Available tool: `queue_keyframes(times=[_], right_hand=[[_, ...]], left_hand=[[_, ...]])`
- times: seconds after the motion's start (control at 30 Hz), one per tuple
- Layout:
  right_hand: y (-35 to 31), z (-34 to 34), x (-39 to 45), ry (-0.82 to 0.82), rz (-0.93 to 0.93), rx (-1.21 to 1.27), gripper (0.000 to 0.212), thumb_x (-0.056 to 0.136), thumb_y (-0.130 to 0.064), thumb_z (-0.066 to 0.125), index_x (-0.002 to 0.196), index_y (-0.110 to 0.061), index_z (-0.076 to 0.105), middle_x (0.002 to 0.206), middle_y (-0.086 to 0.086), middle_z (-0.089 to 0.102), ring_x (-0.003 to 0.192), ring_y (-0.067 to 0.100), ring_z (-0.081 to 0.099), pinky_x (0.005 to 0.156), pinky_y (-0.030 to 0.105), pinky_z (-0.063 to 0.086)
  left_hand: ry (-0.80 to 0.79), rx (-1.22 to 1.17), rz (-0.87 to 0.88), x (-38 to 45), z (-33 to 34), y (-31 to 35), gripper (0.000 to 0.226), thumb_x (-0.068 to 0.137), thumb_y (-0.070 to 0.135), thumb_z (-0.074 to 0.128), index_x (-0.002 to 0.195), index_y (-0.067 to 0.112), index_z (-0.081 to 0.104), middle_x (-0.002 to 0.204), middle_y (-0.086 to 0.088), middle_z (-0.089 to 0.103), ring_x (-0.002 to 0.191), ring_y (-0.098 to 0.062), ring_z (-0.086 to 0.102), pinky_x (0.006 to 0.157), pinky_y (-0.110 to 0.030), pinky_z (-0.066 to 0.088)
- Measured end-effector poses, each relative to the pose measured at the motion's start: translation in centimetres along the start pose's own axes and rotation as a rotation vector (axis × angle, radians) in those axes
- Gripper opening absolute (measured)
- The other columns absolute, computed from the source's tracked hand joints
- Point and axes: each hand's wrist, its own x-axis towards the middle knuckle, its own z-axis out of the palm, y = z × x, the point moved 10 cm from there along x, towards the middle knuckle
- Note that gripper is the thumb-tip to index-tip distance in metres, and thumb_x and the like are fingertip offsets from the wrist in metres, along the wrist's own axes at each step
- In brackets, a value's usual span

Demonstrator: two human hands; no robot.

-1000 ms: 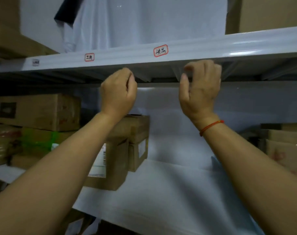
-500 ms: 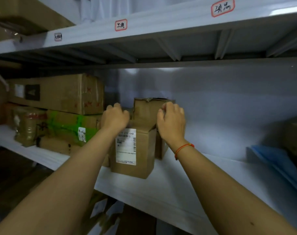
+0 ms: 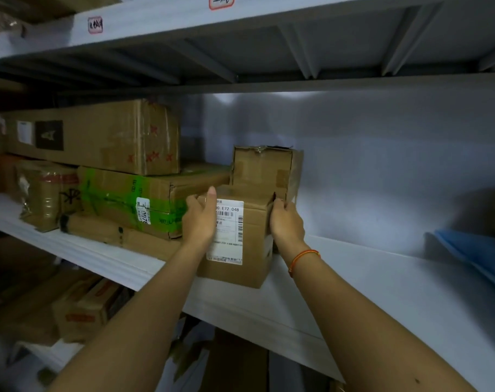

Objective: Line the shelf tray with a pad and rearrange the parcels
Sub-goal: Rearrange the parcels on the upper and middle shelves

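At frame centre, left hand (image 3: 198,223) grips the left front corner of the small box (image 3: 240,239), thumb up along the shipping label (image 3: 228,232). Right hand (image 3: 285,222) clamps the opposite side, fingers curled over the top right edge. Box sits on the white pad (image 3: 367,281) lining the shelf (image 3: 121,264), touching a taller box (image 3: 264,168) behind it. Left of it: the green-taped box (image 3: 127,199) with a long box (image 3: 99,134) stacked on top. Blue sheet (image 3: 478,253) at right edge.

Judgement: cardboard is stiff, probably light. Top flaps look loose, so don't lift by them. Side-wall squeeze low on the faces is the right hold. Pad looks smooth, box should slide easily.
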Motion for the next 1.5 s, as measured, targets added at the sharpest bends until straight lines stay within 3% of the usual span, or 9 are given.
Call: queue_keyframes(times=[0.27,0.43,0.6,0.7,0.83,0.93,1.1,1.23,1.5], right_hand=[[2.7,1.7,-0.4,-0.071,0.119,0.03,0.043,0.1,-0.037,0.023,0.113,-0.022,0.061,0.114,0.007,0.064,0.106,0.03,0.058,0.102,0.048,0.043],[4.5,4.0,-2.0,-0.272,0.212,0.302,0.052,0.102,-0.047,0.021,0.132,-0.021,0.055,0.123,0.007,0.063,0.117,0.025,0.056,0.101,0.037,0.043],[3.6,2.9,-2.9,-0.351,0.122,0.435,0.062,0.098,-0.063,0.016,0.145,-0.03,0.042,0.135,0.0,0.057,0.109,0.011,0.054,0.081,0.02,0.041],[2.3,1.4,-3.1,-0.37,0.042,0.459,0.064,0.095,-0.067,0.017,0.148,-0.035,0.033,0.139,-0.005,0.053,0.122,0.012,0.051,0.09,0.024,0.039],[1.0,-2.3,-4.2,-0.383,-0.06,0.429,0.083,0.08,-0.08,0.043,0.15,-0.039,0.025,0.143,-0.01,0.049,0.121,0.012,0.055,0.1,0.035,0.045],[0.1,-5.8,-5.0,-0.389,-0.162,0.416,0.083,0.075,-0.064,0.068,0.145,-0.041,0.029,0.131,-0.014,0.058,0.112,0.01,0.063,0.097,0.039,0.051],[-1.0,-13.9,-6.9,-0.18,-0.307,0.357,0.091,0.069,-0.063,0.071,0.146,-0.043,0.028,0.136,-0.014,0.053,0.118,0.012,0.057,0.101,0.043,0.05],[-2.1,-19.5,-9.5,0.016,-0.424,0.295,0.093,0.064,-0.078,0.06,0.144,-0.045,0.028,0.138,-0.011,0.051,0.124,0.014,0.053,0.101,0.045,0.049],[-5.7,-31.1,-15.2,0.304,-0.642,0.287,0.077,0.072,-0.074,0.058,0.14,-0.041,0.041,0.129,-0.01,0.054,0.119,0.008,0.054,0.097,0.042,0.051]], left_hand=[[-0.046,-0.079,-0.029,-1.2,0.6,-3.4,0.05,0.089,0.062,0.044,0.109,0.016,0.053,0.102,-0.001,0.064,0.096,-0.022,0.063,0.079,-0.034,0.049],[-0.138,-0.154,-0.08,-2.3,1.3,-5.2,0.051,0.086,0.062,0.051,0.107,0.02,0.068,0.096,0.003,0.072,0.088,-0.012,0.068,0.066,-0.021,0.049],[-0.129,-0.232,-0.074,-3.6,1.6,-3.4,0.047,0.082,0.064,0.055,0.104,0.024,0.069,0.096,0.004,0.073,0.091,-0.014,0.069,0.081,-0.031,0.054],[-0.13,-0.254,-0.063,-4.4,1.9,-1.6,0.047,0.084,0.065,0.051,0.103,0.025,0.067,0.096,0.005,0.073,0.09,-0.013,0.069,0.084,-0.033,0.054],[-0.165,-0.289,-0.044,-6.7,3.2,0.8,0.049,0.086,0.065,0.048,0.105,0.025,0.067,0.098,0.004,0.074,0.09,-0.015,0.07,0.084,-0.036,0.055],[-0.171,-0.337,0.02,-8.4,4.3,3.3,0.046,0.086,0.064,0.049,0.105,0.026,0.067,0.098,0.004,0.074,0.09,-0.015,0.071,0.084,-0.039,0.057],[-0.112,-0.39,0.113,-12.9,6.4,8.9,0.039,0.094,0.059,0.036,0.101,0.029,0.059,0.096,0.006,0.07,0.092,-0.013,0.068,0.082,-0.034,0.055],[0.058,-0.465,0.158,-18.9,6.5,12.7,0.027,0.101,0.044,0.031,0.101,0.023,0.047,0.085,0.015,0.055,0.079,0.0,0.058,0.058,-0.005,0.045],[0.153,-0.711,0.352,-27.6,7.4,19.7,0.015,0.095,0.043,0.039,0.103,0.033,0.046,0.1,0.012,0.064,0.089,-0.005,0.066,0.068,-0.022,0.054]])
